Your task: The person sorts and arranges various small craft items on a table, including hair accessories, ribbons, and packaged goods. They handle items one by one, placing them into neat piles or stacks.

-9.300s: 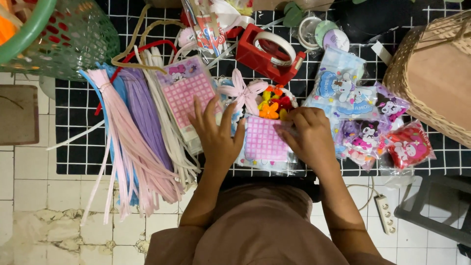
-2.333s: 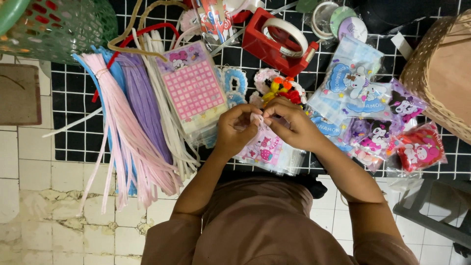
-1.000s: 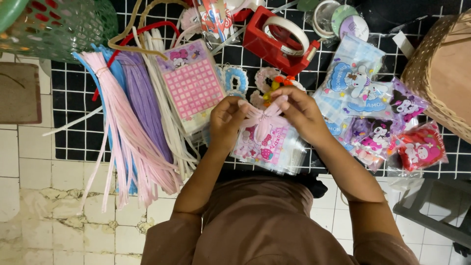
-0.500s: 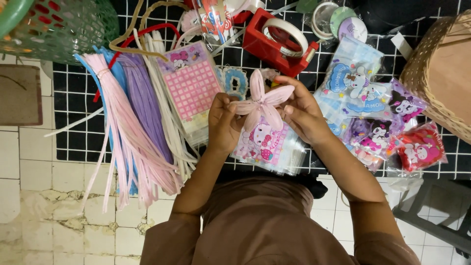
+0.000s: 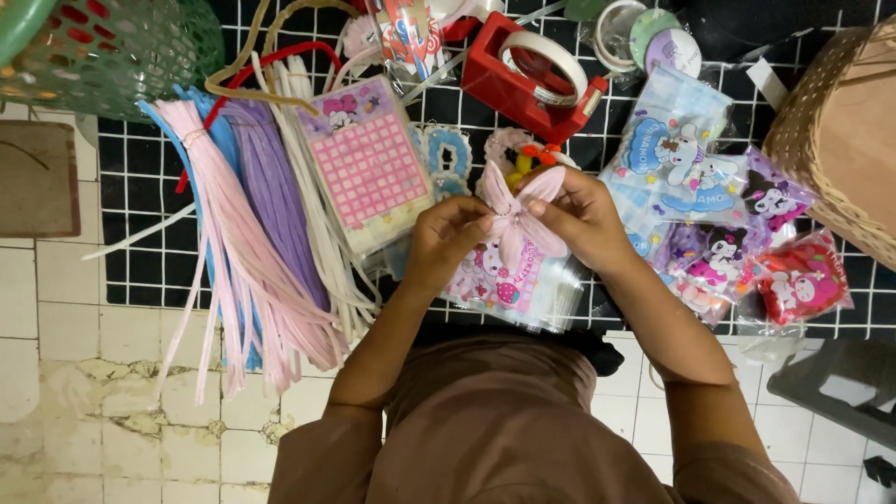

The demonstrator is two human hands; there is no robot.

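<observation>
Hands meet over the pink bow (image 5: 519,217): my left hand (image 5: 451,245) pinches its centre knot from the left, fingertips closed on it, and my right hand (image 5: 581,217) clamps the right side, thumb and fingers shut on the loop base. Bow sits upright, two loops fanned upward, tails hanging down over a clear printed packet (image 5: 509,285) that lies under my wrists on the black grid mat (image 5: 140,187).

My read on doing this step well:
- keep the left pinch tight on the knot so the centre doesn't unwind while the right hand shapes
- tug the loops evenly; the right loop looks a bit fuller than the left
- keep the tails flat, not twisted, against the packet
- whether the bow is already fixed to the packet or just held above it, I can't tell; my fingers hide the contact point

Around me:
- bundles of pink, purple and white cord (image 5: 261,252) lie to the left, well apart from the bow
- pink grid sticker sheet (image 5: 366,163) just left of my left hand
- red tape dispenser (image 5: 527,79) up beyond the bow
- pile of cartoon-print bags (image 5: 700,205) just right of my right hand
- green mesh basket (image 5: 121,47) far top left, wicker basket (image 5: 840,140) far right
</observation>
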